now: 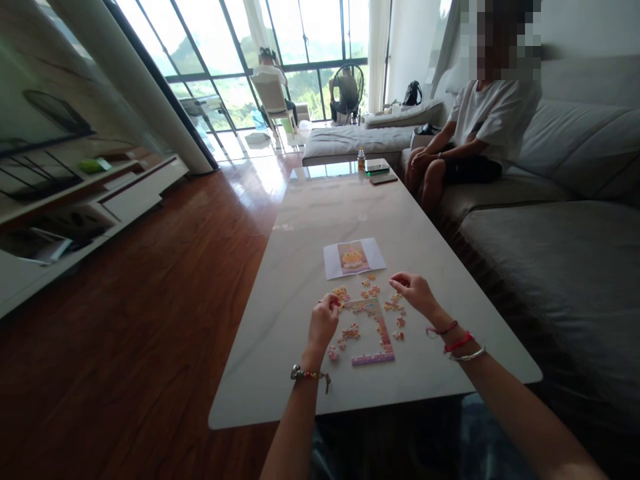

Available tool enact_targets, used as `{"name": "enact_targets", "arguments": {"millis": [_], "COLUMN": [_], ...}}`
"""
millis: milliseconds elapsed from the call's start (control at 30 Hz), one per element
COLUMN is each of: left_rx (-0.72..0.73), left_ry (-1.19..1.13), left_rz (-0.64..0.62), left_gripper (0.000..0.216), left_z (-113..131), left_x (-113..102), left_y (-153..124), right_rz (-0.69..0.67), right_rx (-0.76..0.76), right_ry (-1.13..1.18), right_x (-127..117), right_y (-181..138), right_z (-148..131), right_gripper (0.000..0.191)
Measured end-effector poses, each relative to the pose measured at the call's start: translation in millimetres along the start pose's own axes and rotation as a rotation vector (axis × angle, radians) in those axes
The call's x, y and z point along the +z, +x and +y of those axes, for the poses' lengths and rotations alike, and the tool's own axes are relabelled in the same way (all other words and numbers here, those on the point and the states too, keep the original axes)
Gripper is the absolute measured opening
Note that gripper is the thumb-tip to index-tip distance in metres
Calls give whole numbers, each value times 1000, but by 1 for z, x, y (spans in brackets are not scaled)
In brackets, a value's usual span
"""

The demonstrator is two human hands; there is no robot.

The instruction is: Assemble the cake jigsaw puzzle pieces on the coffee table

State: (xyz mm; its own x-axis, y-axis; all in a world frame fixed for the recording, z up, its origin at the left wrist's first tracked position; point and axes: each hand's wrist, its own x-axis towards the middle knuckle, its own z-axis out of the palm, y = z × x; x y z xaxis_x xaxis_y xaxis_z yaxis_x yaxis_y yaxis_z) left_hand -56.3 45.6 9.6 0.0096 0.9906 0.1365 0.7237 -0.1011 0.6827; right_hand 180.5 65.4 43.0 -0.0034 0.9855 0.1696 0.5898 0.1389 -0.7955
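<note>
At the far left, a long white cabinet (143, 183) is seen beside a reddish-brown floor (165, 293). On the white table (285, 267), the left hand (324, 323) is held with fingers curled together, just beside the puzzle's top left corner; whether a piece is pinched cannot be told. Loose pieces (351, 331) are scattered within the partly assembled puzzle (385, 340), which is joined along top, right and bottom. Beyond it, a printed sheet (354, 257) is laid, with a bottle (361, 159) and two phones (383, 179) placed farther off. The right hand (413, 291) is raised near further pieces, its thumb and fingertips brought together, any held piece indistinct. At right, a grey sofa (560, 233) is occupied by a seated person (493, 123).
</note>
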Motion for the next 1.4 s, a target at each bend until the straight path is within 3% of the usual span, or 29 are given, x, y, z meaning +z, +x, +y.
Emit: {"name": "enact_targets", "arguments": {"millis": [233, 467, 767, 867, 1133, 1400], "left_rx": [1, 0, 7, 22, 101, 102], "left_ry": [14, 37, -11, 5, 244, 347], "left_rz": [33, 25, -33, -62, -252, -393], "left_gripper": [18, 18, 18, 19, 23, 21], "left_z": [8, 11, 18, 19, 22, 25], "left_x": [-11, -11, 5, 15, 52, 70], "left_y": [33, 37, 39, 43, 55, 70], "right_rz": [-64, -74, -109, -137, -257, -335], "right_rx": [-20, -3, 56, 62, 13, -21], "right_ry": [-28, -61, -109, -220, -364, -396], "right_x": [34, 36, 34, 35, 56, 69], "right_y": [11, 18, 20, 23, 39, 49], "right_z": [-2, 4, 16, 23, 45, 53], "right_gripper": [21, 20, 19, 19, 25, 12]}}
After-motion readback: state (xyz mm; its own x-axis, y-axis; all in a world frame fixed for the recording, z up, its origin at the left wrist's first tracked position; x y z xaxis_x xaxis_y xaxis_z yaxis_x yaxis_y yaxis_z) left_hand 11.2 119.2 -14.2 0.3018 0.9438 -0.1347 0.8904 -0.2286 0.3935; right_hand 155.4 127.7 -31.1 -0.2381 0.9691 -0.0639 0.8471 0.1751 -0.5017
